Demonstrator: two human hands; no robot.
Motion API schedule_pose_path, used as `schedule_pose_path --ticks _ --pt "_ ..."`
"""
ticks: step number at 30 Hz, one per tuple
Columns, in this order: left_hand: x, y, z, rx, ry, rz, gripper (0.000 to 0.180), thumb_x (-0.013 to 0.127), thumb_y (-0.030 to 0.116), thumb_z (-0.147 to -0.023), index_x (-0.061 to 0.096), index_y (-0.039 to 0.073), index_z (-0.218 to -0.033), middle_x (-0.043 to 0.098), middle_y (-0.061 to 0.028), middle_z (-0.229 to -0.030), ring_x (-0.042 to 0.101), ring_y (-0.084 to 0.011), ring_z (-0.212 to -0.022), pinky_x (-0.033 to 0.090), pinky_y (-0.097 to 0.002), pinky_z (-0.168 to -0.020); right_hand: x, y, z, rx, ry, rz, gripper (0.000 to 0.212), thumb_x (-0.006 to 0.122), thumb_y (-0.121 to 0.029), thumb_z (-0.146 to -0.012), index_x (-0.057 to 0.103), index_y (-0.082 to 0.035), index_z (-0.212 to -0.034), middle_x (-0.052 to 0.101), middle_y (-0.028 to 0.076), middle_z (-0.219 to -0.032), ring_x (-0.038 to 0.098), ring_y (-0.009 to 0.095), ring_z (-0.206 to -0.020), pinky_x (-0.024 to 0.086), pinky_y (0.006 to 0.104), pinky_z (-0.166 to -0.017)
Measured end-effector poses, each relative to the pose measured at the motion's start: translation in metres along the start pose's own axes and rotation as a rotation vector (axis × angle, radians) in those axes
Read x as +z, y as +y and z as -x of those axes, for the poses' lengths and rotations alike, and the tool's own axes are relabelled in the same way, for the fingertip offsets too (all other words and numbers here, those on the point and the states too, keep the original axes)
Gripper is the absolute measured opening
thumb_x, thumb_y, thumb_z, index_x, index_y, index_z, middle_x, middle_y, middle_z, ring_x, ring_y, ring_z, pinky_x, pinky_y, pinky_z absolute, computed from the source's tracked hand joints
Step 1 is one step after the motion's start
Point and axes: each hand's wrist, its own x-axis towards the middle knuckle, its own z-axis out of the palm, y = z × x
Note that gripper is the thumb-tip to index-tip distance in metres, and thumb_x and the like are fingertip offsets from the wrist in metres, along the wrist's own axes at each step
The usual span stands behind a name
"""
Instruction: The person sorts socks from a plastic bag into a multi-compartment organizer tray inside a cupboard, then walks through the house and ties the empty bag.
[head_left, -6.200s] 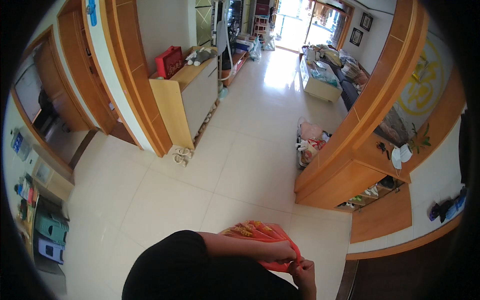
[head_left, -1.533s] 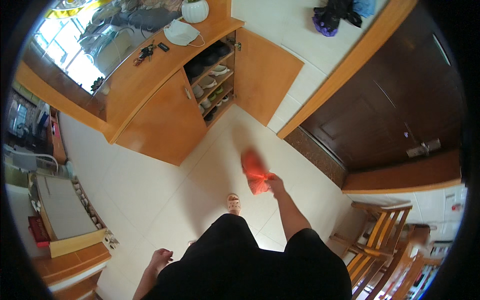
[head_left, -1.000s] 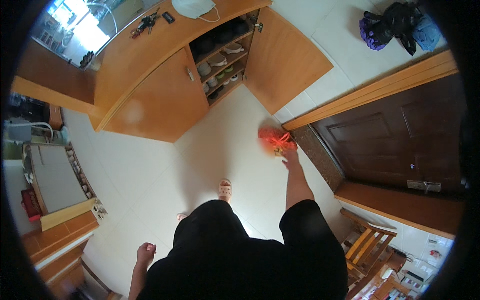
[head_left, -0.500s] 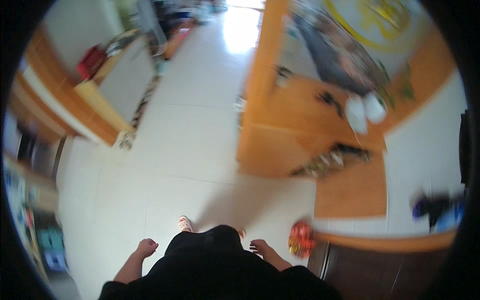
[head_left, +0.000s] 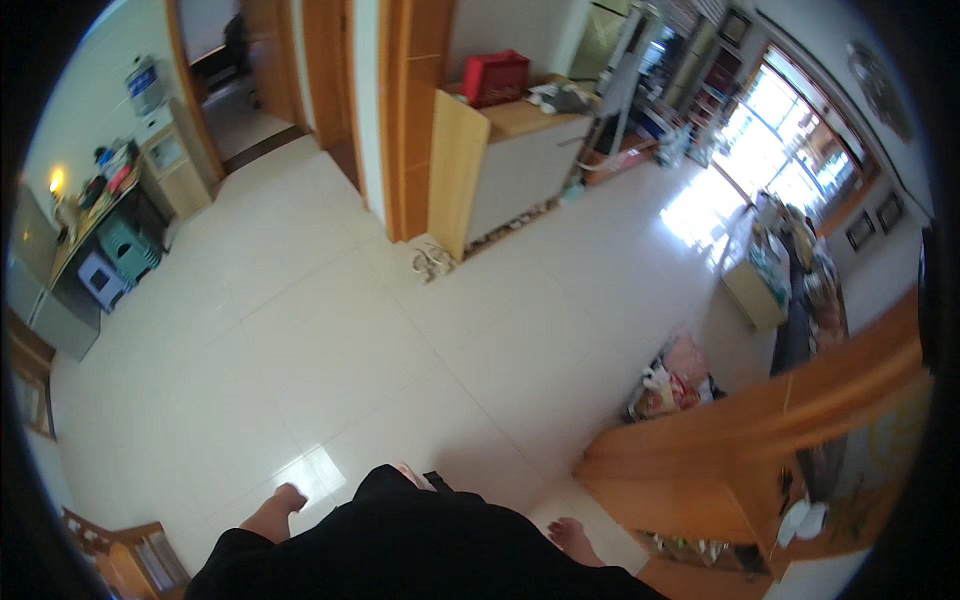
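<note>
My left hand (head_left: 290,497) hangs at my left side over the pale tiled floor (head_left: 400,370). Its fingers look curled in, and I see nothing in them. On the other side, my right hand (head_left: 568,535) hangs low beside a wooden cabinet (head_left: 670,490), its fingers loosely apart and nothing held. Both hands are clear of any object. The black clothing (head_left: 410,540) on my body fills the lower middle, with part of a shoe showing past it.
A wooden cabinet with a red box (head_left: 496,78) on top stands ahead, sandals (head_left: 432,262) by its foot. Stacked bags (head_left: 672,385) lie to the right. At left are stools (head_left: 128,250), a water dispenser (head_left: 165,150) and a fridge (head_left: 60,315). A wooden chair (head_left: 135,560) stands near left.
My view has turned left: the wooden divider has shifted to the right edge, and the dispenser and doorways have come in. Both hands still hang at my sides.
</note>
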Motion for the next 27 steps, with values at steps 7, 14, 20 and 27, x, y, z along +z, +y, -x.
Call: schedule_pose_path --ticks 7,14,20,27 --pt "-0.149 0.043 0.030 0.143 0.449 0.743 0.033 0.054 0.034 -0.073 0.062 0.004 -0.085 0.062 -0.0139 -0.083 0.058 -0.0273 -0.081 0.046 -0.0347 -0.073 0.162 -0.047 -0.040 0.094 -0.328 0.833 0.034 0.051 -0.024 -0.085 0.043 -0.007 -0.113 0.051 0.010 -0.108 0.051 0.024 -0.096 0.040 0.0408 -0.080" --pt "-0.145 0.008 -0.006 -0.284 0.541 1.074 0.026 0.053 0.027 -0.070 0.064 0.006 -0.082 0.061 -0.0150 -0.085 0.058 -0.0298 -0.082 0.046 -0.0359 -0.074 0.238 -0.174 -0.121 0.061 0.152 1.178 0.024 0.045 -0.020 -0.085 0.047 -0.006 -0.104 0.054 0.011 -0.093 0.056 0.024 -0.080 0.044 0.0375 -0.062" --pt "-0.062 0.062 0.065 -0.515 0.164 1.237 0.025 0.050 0.023 -0.070 0.064 0.003 -0.076 0.063 -0.0119 -0.075 0.060 -0.0260 -0.075 0.047 -0.0345 -0.071 0.488 -0.323 -0.119 -0.218 0.113 1.389 0.023 0.043 -0.020 -0.084 0.047 -0.006 -0.102 0.055 0.010 -0.087 0.056 0.023 -0.077 0.044 0.0369 -0.060" --pt "0.032 0.148 0.067 -0.832 -0.114 1.780 0.023 0.051 0.018 -0.070 0.064 0.002 -0.078 0.062 -0.0142 -0.079 0.060 -0.0238 -0.076 0.046 -0.0342 -0.071 0.795 -0.261 -0.137 -0.453 -0.039 1.662 0.022 0.041 -0.020 -0.084 0.048 -0.006 -0.099 0.055 0.009 -0.081 0.056 0.023 -0.074 0.044 0.0361 -0.058"
